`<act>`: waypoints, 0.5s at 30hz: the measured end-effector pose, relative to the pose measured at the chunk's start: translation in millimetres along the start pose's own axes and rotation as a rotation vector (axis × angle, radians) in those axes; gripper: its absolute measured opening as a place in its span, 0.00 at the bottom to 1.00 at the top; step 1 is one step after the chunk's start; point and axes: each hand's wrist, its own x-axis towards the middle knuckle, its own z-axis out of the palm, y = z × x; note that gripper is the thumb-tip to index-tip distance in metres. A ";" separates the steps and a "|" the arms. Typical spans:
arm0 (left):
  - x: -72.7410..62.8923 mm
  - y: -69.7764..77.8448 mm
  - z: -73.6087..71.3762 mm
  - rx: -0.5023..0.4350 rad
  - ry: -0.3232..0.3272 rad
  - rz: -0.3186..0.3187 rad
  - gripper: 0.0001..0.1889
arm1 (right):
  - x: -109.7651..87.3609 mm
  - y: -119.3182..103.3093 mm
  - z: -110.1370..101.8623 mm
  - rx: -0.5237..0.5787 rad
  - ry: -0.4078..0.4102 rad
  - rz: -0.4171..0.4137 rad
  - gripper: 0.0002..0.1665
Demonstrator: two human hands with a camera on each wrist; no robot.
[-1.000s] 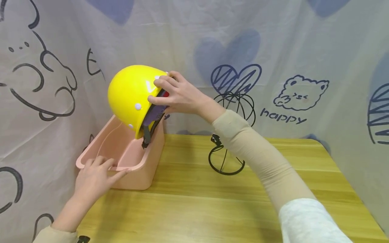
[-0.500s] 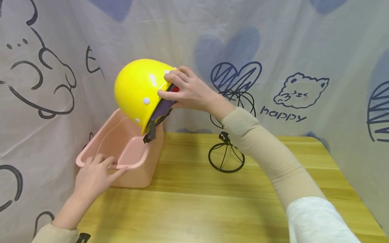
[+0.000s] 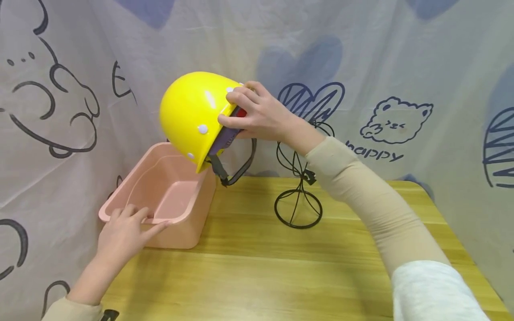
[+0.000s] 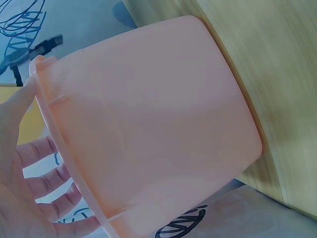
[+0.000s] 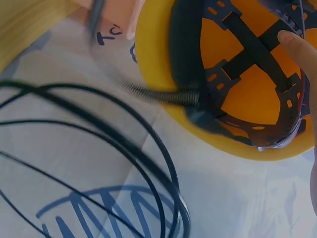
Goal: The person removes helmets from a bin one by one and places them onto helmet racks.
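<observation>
My right hand [image 3: 261,113] holds a yellow hard hat [image 3: 192,116] by its brim, thumb and fingers pinching the edge. It hangs tilted in the air, above and right of a pink plastic bin [image 3: 172,234]. A black chin strap [image 3: 221,171] dangles from it in a loop. Dark crossed suspension straps [image 5: 247,57] show inside the shell in the right wrist view. On the bin's near rim lies my left hand [image 3: 122,232], its fingers hooked over the edge and the thumb along it. In the left wrist view, the bin's outer wall [image 4: 148,109] fills the middle.
Behind my right forearm, a black wire stand [image 3: 298,227] with a ring base and rounded cage top is on the wooden table [image 3: 257,276]. A pale printed curtain [image 3: 225,35] encloses the table's back and sides.
My right hand has moved the hard hat up and to the right, away from over the bin. The strap now swings out more freely. My left hand stays on the bin's rim.
</observation>
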 end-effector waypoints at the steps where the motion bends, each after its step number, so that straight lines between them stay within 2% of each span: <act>1: -0.3 -0.3 0.8 0.001 0.007 0.002 0.30 | -0.4 1.4 -1.6 -0.010 0.002 -0.006 0.26; 10: -0.4 0.4 2.5 -0.002 0.037 0.004 0.28 | -12.4 13.8 -16.6 -0.050 -0.059 0.004 0.27; 15: -0.4 0.6 3.0 0.001 0.043 0.006 0.28 | -20.9 18.1 -24.0 -0.041 -0.062 0.025 0.29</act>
